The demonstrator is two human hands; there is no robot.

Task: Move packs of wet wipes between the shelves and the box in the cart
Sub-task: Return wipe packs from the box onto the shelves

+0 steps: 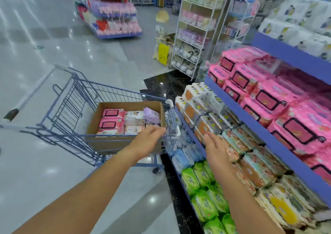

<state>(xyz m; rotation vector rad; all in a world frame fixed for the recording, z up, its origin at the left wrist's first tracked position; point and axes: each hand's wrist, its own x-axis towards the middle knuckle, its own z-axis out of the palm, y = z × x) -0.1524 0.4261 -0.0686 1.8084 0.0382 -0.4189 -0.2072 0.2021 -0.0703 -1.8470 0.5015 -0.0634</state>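
A blue wire cart [75,108] is seen on glossy pale floor tiles [44,42], with open floor at its left. A brown cardboard box [105,144] is set in the cart's right end, against the front wire wall. Flat soft packs [112,120] are laid in it: two pink ones by its left wall with long axes running left to right, white ones [134,121] at the middle, a lilac one [151,116] tilted in the far right corner. The left hand [148,138] is held over the box's near right corner, fingers apart, nothing gripped. The right hand [215,147] is spread flat, empty, above the orange packs [202,124] at the front edge of the blue shelves [236,106]. Green packs [206,203] are stacked lowest, large pink packs [272,97] on the tier above.
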